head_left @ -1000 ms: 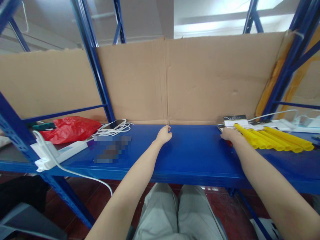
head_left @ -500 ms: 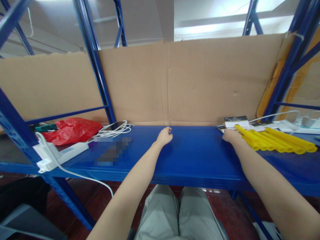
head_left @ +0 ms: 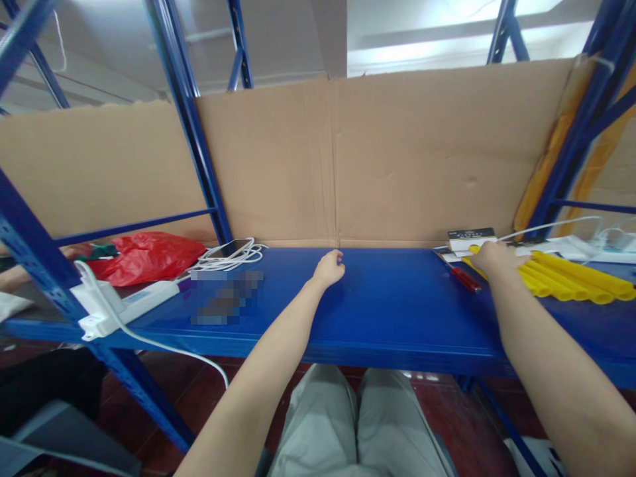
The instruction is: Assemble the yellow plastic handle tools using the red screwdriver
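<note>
My left hand rests on the blue shelf near its middle, fingers curled in and nothing showing in them. On the right, my right hand lies over the left end of a row of yellow tubes. Its fingers point down and away and are hidden behind the back of the hand, so their grip does not show. Just left of this hand lies a screwdriver with a red handle, its shaft pointing to the back. Behind it is a black-and-white card.
At the left lie a white power strip, a coiled white cable and a red plastic bag. Another person's arm reaches in at the far left. Cardboard walls the back; blue posts flank it.
My right hand has moved right, off the screwdriver and onto the yellow tubes, uncovering the red handle. My left hand stays in place. Another person's arm has appeared at the far left.
</note>
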The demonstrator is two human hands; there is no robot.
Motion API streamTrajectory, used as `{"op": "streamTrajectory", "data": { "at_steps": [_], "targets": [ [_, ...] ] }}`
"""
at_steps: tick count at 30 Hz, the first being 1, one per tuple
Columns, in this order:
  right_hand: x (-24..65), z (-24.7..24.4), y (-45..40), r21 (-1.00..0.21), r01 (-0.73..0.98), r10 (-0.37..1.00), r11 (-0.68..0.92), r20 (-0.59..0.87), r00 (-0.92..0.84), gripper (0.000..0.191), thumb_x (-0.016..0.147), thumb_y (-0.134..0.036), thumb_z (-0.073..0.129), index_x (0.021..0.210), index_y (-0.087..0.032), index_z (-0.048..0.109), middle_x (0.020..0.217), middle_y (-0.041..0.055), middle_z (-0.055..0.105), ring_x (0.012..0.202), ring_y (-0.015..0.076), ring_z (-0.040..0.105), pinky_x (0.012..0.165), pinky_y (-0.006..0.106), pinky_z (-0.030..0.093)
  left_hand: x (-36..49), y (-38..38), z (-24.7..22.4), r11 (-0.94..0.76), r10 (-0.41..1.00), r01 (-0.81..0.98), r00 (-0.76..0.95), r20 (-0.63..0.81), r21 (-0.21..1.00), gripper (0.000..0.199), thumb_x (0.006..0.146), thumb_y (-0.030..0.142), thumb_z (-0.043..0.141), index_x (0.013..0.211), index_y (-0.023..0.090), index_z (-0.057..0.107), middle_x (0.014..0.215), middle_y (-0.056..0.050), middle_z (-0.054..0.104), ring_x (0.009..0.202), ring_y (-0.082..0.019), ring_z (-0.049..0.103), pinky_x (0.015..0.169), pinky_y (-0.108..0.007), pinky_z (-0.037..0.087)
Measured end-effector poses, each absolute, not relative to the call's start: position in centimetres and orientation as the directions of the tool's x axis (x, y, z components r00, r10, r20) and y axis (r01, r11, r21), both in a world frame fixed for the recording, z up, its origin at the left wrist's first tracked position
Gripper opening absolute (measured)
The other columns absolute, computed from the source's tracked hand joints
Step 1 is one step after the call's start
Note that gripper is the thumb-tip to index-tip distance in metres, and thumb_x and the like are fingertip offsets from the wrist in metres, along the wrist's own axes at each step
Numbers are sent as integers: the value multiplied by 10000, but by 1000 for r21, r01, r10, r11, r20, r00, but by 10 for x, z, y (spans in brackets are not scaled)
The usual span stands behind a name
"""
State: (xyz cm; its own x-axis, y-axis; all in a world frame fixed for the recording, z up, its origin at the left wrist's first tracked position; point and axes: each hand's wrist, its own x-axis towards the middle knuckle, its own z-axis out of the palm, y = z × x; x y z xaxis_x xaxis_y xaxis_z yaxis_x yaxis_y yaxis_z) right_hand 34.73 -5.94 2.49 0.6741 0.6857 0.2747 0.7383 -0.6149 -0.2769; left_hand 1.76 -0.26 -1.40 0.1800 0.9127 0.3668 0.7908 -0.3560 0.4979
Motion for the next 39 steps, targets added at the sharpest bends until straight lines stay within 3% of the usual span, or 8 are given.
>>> {"op": "streamTrajectory", "data": {
  "at_steps": [5, 15, 23, 33, 39],
  "targets": [
    [348, 23, -59, -308, 679, 660, -667, 179, 730, 486, 891, -224, 385, 1341, -50, 443, 1369, 252, 460, 1304, 323, 373, 1063, 554, 174, 18, -3, -14, -362, 908, 789, 180, 378, 497, 373, 783, 46, 517, 1145, 85, 593, 1147, -124, 647, 1026, -182, 619, 910, -255, 464],
    [349, 24, -58, -294, 678, 666, -674, 156, 730, 495, 866, -207, 412, 1334, -51, 448, 1355, 270, 464, 1289, 348, 393, 1037, 549, 199, 17, 0, -17, -377, 902, 776, 183, 391, 506, 369, 770, 43, 516, 1119, 118, 607, 1108, -105, 662, 1012, -177, 624, 923, -266, 462],
    [356, 21, -54, -352, 693, 661, -630, 226, 716, 510, 822, -184, 471, 1317, -60, 454, 1288, 305, 509, 1217, 384, 462, 952, 595, 281, 17, -2, -16, -376, 905, 771, 186, 383, 514, 365, 767, 34, 517, 1100, 137, 623, 1085, -91, 670, 988, -172, 630, 910, -262, 465],
    [339, 34, -64, -347, 709, 671, -614, 244, 701, 463, 851, -201, 447, 1296, -72, 465, 1317, 280, 493, 1251, 352, 446, 987, 539, 287, 18, -2, -16, -382, 903, 778, 201, 379, 498, 365, 767, 32, 516, 1105, 113, 627, 1071, -100, 672, 966, -169, 633, 886, -253, 469],
    [326, 39, -65, -281, 775, 698, -566, 336, 632, 442, 826, -166, 442, 1257, -75, 479, 1273, 239, 538, 1202, 342, 496, 985, 487, 306, 18, -2, -15, -373, 907, 787, 196, 374, 492, 362, 773, 42, 516, 1103, 134, 632, 1072, -86, 676, 971, -171, 635, 887, -254, 472]
  ]
}}
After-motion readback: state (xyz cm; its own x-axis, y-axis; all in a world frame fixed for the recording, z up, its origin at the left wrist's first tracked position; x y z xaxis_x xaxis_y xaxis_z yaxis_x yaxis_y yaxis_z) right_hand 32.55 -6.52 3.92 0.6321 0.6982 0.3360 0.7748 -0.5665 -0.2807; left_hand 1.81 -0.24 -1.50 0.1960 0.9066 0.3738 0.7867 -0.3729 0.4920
